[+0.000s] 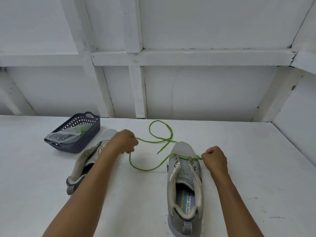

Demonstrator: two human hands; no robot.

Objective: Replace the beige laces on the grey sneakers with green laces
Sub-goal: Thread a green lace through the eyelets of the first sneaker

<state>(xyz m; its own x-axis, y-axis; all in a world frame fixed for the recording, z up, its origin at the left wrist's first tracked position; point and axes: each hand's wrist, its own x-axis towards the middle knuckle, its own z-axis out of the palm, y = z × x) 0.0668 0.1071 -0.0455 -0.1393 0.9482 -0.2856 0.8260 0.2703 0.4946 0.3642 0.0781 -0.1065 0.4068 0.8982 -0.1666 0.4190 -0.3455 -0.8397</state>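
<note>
Between left sneaker (82,161) and right sneaker (185,182): green lace (145,169) loops; basket (75,134) far-left.
</note>
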